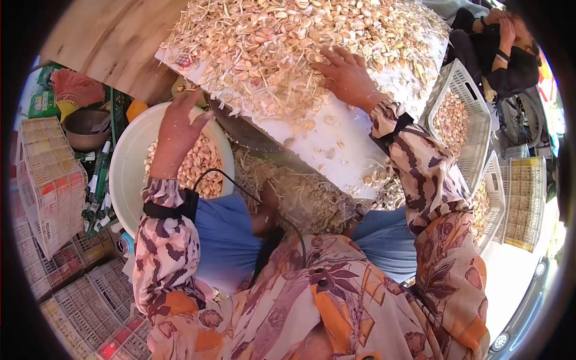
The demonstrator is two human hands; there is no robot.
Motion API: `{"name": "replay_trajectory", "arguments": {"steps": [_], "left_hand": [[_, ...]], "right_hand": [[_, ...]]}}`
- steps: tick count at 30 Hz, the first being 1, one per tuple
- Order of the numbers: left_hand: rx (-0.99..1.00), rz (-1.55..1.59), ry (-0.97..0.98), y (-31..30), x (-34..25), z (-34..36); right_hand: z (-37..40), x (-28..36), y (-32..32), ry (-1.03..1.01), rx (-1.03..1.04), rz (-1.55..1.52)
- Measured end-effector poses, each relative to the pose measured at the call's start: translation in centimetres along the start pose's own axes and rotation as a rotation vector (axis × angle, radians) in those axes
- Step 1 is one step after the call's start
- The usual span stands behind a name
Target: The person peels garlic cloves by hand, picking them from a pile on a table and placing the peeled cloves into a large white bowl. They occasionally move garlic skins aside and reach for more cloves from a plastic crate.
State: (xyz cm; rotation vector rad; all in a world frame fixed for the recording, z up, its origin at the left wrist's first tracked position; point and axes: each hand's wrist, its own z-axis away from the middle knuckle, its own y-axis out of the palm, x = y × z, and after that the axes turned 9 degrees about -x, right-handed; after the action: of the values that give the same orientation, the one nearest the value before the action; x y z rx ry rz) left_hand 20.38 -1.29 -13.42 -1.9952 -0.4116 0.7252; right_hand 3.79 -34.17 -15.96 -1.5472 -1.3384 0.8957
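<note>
A large heap of loose garlic cloves [264, 42], mixed with dry skins and stalks, covers much of a white board [336, 144]. My right hand [351, 81] rests at the near edge of this heap, palm down, with its fingers spread. Over the rim of a round pale tub [127, 174] reaches my left hand [180, 129], fingers apart and nothing visible in them. Cleaner peach-coloured garlic cloves [207, 165] lie inside the tub, partly hidden by my left hand and wrist.
White plastic crates [462, 114] with cloves stand at the right, near a seated person in dark clothes [510, 66]. More crates [51, 180], a metal bowl [87, 128] and a red-bristled broom [78, 87] are at the left. Husks [300, 192] litter the ground between my legs.
</note>
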Motion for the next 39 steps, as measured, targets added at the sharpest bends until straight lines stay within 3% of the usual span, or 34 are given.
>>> {"name": "replay_trajectory", "arguments": {"steps": [1,4,7,9,11,17,19,20,21,22,24,25,27,31,34,37,38,39], "left_hand": [[-0.014,0.139,0.038,2.1,-0.5,-0.5],[0.06,0.091,0.114,5.6,-4.0,-1.3],[0.136,0.008,0.174,8.8,-7.1,-1.2],[0.171,-0.05,0.222,10.2,-9.5,-1.0],[0.234,0.107,0.301,10.7,-12.1,-0.8],[0.296,0.165,0.541,12.5,-18.2,0.5],[0.264,0.185,0.583,12.3,-20.0,1.1],[0.226,0.158,0.612,11.7,-20.8,1.6],[0.192,0.126,0.643,11.0,-21.4,1.9],[0.196,0.109,0.652,11.2,-21.1,2.0],[0.127,0.54,0.258,11.7,-20.0,2.0],[0.138,0.53,0.262,11.3,-20.1,1.6],[-0.008,0.474,0.083,10.8,-21.0,-1.1],[-0.004,0.359,0.247,14.4,-21.0,-8.0],[0.091,0.24,0.549,18.0,-20.8,-9.9],[0.16,0.243,0.505,18.4,-21.3,-10.7],[0.322,0.23,0.465,17.7,-21.4,-11.0],[0.332,0.241,0.463,17.4,-21.9,-10.5]], "right_hand": [[0.4,-0.8,-0.3,0.034,-0.044,0.042],[1.5,-2.3,-1.5,0.144,-0.031,0.077],[3.8,0.1,-2.2,-0.019,-0.088,-0.034],[5.0,2.6,-2.2,-0.155,0.054,-0.176],[6.9,3.4,-1.9,-0.118,0.13,-0.184],[13.6,0.3,-6.5,0.033,0.187,-0.104],[15.7,-1.3,-7.7,-0.016,0.243,-0.238],[16.4,-2.0,-7.3,0.093,0.279,-0.426],[17.4,-2.8,-7.1,0.093,0.268,-0.437],[17.9,-3.2,-7.6,0.124,0.125,-0.494],[19.0,-5.0,-8.0,0.254,-0.092,-0.687],[19.6,-6.2,-8.4,0.324,-0.194,-0.733],[20.0,-8.6,-8.2,0.611,-0.314,-0.774],[20.5,-9.4,-9.5,0.793,-0.432,-0.826],[21.0,-9.9,-8.7,0.797,-0.416,-0.768],[21.2,-10.2,-7.3,0.831,-0.394,-0.777],[20.9,-10.3,-7.1,0.84,-0.382,-0.782],[20.5,-10.4,-6.7,0.841,-0.361,-0.789]]}}
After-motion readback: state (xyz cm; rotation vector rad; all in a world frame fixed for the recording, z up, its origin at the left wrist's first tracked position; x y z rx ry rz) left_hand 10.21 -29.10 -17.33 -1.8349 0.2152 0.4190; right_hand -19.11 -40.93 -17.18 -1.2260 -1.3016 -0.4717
